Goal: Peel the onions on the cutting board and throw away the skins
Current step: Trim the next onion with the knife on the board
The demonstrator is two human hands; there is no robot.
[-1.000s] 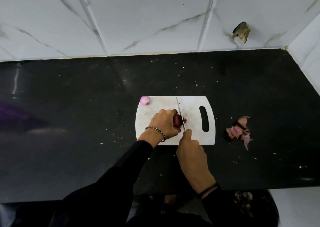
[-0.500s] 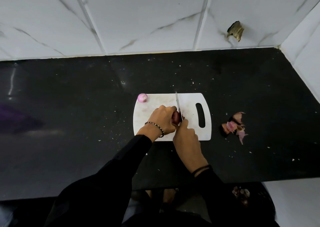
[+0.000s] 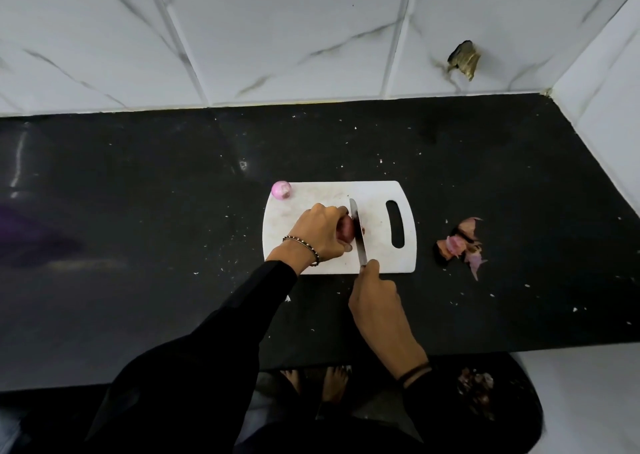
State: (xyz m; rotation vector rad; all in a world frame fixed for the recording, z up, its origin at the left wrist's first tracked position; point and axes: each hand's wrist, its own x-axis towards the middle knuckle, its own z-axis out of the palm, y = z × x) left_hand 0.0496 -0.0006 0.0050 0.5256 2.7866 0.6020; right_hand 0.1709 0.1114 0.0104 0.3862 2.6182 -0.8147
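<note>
My left hand [image 3: 320,232] curls round the onion [image 3: 346,231] in the middle of the board [image 3: 377,211], hiding most of it. My right hand [image 3: 375,297] grips the knife [image 3: 358,239], handle buried in the fist, blade against the onion's right end. A peeled onion [image 3: 281,189] sits at the board's far-left corner; skins [image 3: 462,245] lie off its right edge.

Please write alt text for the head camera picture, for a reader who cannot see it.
A left hand holds a red onion on a white cutting board while the right hand holds a knife against its end. A peeled onion sits at the board's far left corner; loose skins lie on the black counter right of the board.
</note>
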